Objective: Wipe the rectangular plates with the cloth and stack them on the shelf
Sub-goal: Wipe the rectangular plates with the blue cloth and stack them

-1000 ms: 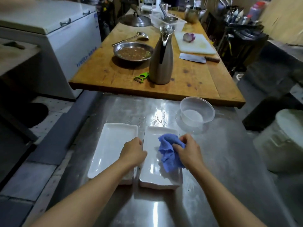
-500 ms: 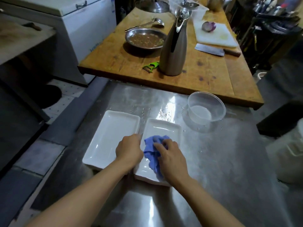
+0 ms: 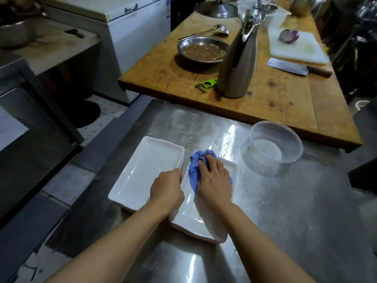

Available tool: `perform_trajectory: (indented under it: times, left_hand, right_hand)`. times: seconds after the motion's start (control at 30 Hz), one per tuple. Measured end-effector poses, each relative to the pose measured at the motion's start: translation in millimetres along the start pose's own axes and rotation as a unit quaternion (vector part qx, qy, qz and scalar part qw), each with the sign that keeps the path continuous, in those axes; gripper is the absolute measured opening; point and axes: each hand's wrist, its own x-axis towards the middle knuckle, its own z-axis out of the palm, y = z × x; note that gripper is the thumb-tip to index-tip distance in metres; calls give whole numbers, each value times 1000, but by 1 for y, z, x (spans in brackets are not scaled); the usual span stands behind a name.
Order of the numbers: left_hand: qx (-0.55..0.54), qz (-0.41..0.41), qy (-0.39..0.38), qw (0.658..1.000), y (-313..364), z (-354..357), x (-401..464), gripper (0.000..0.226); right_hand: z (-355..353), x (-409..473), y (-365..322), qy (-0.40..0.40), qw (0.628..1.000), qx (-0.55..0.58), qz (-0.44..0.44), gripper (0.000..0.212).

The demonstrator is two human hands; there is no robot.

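Observation:
Two white rectangular plates lie side by side on the steel counter (image 3: 295, 211). The left plate (image 3: 142, 176) is bare and wet-looking. On the right plate (image 3: 193, 219) my right hand (image 3: 214, 180) presses a crumpled blue cloth (image 3: 195, 168) against the plate's far half, fingers spread over the cloth. My left hand (image 3: 167, 190) grips the right plate's left rim, between the two plates. The far end of the right plate is mostly hidden by the cloth and hand.
A clear plastic bowl (image 3: 276, 148) with a little water stands right of the plates. Beyond is a wooden table (image 3: 285, 103) with a steel jug (image 3: 236, 58), green peeler (image 3: 205, 85), metal pan (image 3: 204, 51), cleaver (image 3: 297, 67) and cutting board. A white chest freezer (image 3: 130, 23) stands at left.
My right hand has pushed the blue cloth from the middle of the right plate toward its far end. My left hand stays on the plate's left rim. The view has shifted closer.

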Motion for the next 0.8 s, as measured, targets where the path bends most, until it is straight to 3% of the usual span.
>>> perform_trajectory:
  times: [0.27,0.43,0.67,0.8]
  left_hand:
    - [-15,18,-17,1000,-4,3,4,22]
    - [2,17,-20,1000,-7,6,7,22]
    - [13,25,-17,999,-4,6,5,21]
    - [0,26,-11,1000,-5,7,4,20]
  right_hand:
    - [-8,-34,-4,-9,998,-14,-64,44]
    - [0,0,-5,7,999,-47,-10,46]
    - [-12,-20,29,9,989,-124,86,48]
    - [-16,-27,25,8,987,-114,112,50]
